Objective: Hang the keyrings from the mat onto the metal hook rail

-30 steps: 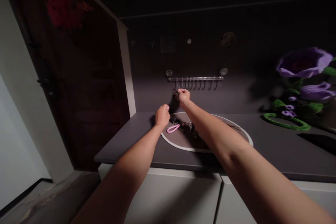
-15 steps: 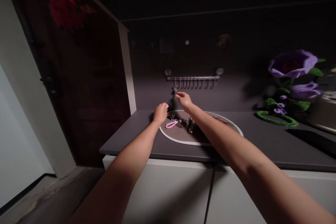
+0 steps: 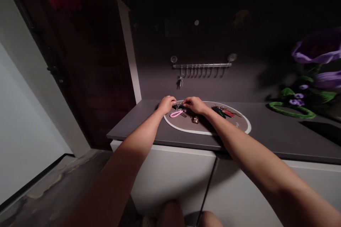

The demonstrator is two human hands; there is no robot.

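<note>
Dark wall [image 3: 266, 21] backs the dim room, with a deep brown door [image 3: 93, 64] on the left. Against the wall runs a grey desk [image 3: 128, 122] above white cabinet doors [image 3: 173, 173], and purple flowers [image 3: 319, 56] rise over its right side from a green ring [image 3: 293, 110]. An oval brown mat [image 3: 183, 124] with a white rim lies on the desk, and a clear rail [image 3: 202, 65] with a row of hooks is fixed to the wall above it. The left hand [image 3: 166, 104] and the right hand [image 3: 195, 105] both reach down to the mat's left rear part. Toward its right end lie red and dark tags [image 3: 229, 113], their long axes slanting from upper left to lower right. A pink loop [image 3: 175, 114] stretches roughly left to right, its rounded end to the left. A dark bunch of keys [image 3: 176, 106] lies on the mat between the hands, its long axis too dim to make out, while small keys [image 3: 181, 82] hang from the leftmost hook, upright and pointing down. The left fingers are curled inward beside the bunch, the right fingers drawn nearly together just over its right side; whether either set grasps anything I cannot tell
</note>
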